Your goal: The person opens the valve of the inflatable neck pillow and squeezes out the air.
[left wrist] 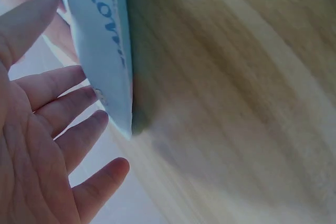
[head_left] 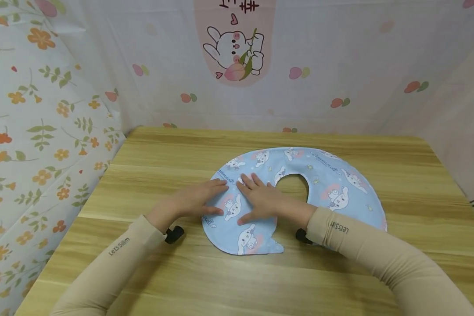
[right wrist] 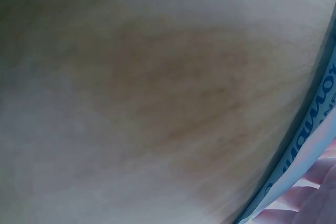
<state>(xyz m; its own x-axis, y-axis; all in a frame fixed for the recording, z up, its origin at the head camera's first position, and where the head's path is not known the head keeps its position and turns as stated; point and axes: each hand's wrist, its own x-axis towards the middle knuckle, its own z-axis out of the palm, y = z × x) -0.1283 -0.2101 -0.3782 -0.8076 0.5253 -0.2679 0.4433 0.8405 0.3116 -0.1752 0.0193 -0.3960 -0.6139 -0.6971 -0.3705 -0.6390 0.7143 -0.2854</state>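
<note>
A light-blue U-shaped neck pillow cover with white cartoon dogs lies rather flat on the table, its opening toward the person. My right hand rests on top of its left arm, fingers spread. At the left outer edge, my left hand touches the fabric with fingertips and thumb. In the left wrist view the fingers of the left hand are spread and nearly straight beside the cover's edge. Only a strip of the cover and part of the right hand show in the right wrist view.
The wood-grain table runs back to a white printed cloth. A flowered cloth hangs along the left side. Black wrist-camera pieces sit under both wrists.
</note>
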